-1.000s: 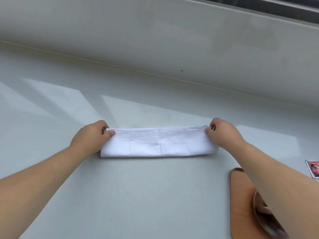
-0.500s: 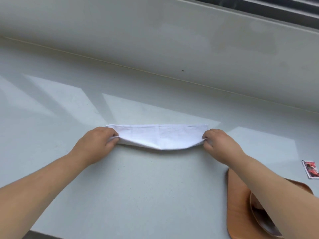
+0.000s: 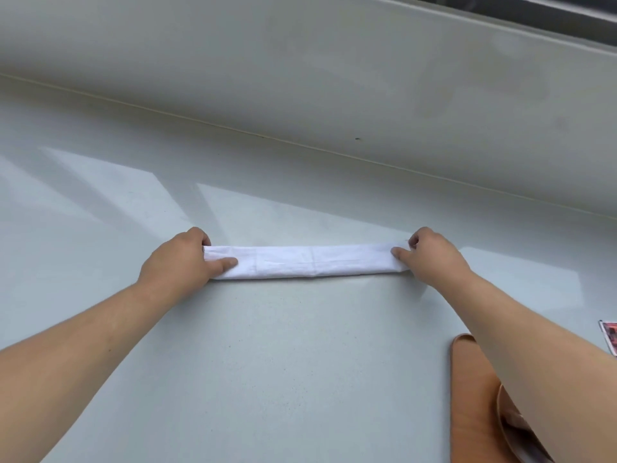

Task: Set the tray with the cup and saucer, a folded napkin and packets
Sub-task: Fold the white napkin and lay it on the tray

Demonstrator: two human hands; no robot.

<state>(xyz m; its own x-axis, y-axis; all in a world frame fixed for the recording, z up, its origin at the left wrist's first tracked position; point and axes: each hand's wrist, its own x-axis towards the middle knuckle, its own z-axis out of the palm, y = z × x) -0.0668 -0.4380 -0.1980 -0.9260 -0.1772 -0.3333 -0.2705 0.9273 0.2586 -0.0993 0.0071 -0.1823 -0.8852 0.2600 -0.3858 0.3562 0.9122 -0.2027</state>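
napkin-folding step: left hand [image 3: 182,259] and right hand [image 3: 434,257] pinch the ends of the napkin [image 3: 310,262] strip; next, fold it shorter, then carry toward the tray [image 3: 467,389] at 5 o'clock.

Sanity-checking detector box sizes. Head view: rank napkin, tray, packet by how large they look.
1. napkin, whole strip in view.
2. tray, smaller as seen, but cropped and partly hidden by the right arm.
3. packet, a sliver at the frame edge.
True sizes unsure.
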